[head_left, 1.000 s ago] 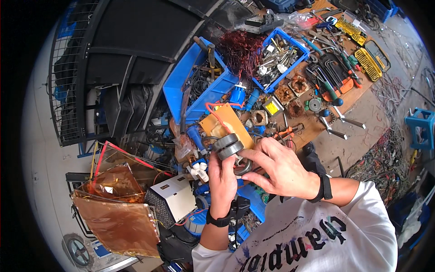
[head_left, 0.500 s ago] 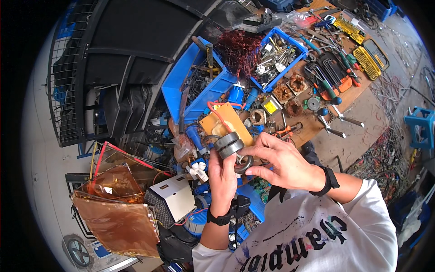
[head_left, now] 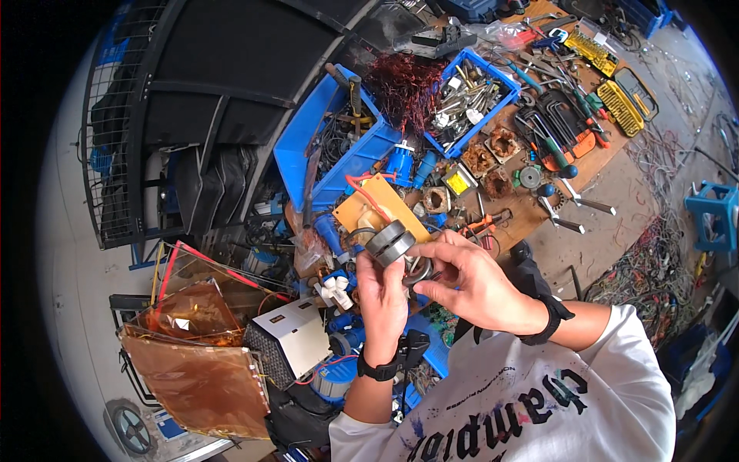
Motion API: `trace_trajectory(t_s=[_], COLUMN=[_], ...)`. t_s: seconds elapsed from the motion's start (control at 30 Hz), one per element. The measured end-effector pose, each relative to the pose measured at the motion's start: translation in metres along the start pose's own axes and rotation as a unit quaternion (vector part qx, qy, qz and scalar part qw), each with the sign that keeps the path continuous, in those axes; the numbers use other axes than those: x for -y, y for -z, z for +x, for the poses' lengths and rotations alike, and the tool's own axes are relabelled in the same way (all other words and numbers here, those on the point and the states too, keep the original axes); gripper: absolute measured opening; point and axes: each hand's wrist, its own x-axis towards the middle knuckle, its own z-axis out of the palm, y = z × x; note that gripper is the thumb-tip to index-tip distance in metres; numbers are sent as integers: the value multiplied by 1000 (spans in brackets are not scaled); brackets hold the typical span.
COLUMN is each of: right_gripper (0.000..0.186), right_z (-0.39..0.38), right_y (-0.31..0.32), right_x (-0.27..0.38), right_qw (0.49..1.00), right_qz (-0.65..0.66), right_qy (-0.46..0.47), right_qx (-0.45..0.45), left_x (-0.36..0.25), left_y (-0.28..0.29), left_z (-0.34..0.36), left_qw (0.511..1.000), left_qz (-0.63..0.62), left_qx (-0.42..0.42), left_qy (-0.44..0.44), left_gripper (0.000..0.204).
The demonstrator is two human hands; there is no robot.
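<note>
Clamping onto a grey cylinder [head_left: 390,243] by the orange board [head_left: 400,210], left hand [head_left: 382,302]; right hand [head_left: 476,283] alongside, grip unclear!

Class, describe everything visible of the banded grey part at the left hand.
The grey part is short and round, with two smooth, metallic-looking bands split by a dark groove. It is tilted and overlaps the orange board in view. The left hand seems to grip its lower side; whether the right hand touches it is unclear.
</note>
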Motion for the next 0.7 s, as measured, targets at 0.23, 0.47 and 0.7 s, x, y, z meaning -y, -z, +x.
trace_trajectory(t_s=[0.23,0.47,0.7], right_gripper=[43,43,42], right_z=[0,0,3], right_y=[-3,-4,-1], right_x=[-5,-6,-11], right_qw=[999,990,992], right_qz=[31,130,101], right_qy=[-7,-45,-29], right_qx=[3,36,69], left_x=[9,3,1], left_y=[3,0,4], left_z=[0,-1,0], left_qw=[999,995,996], left_qz=[28,74,78], left_qx=[4,-2,-5], left_qy=[-33,-67,-46], left_gripper=[22,26,23])
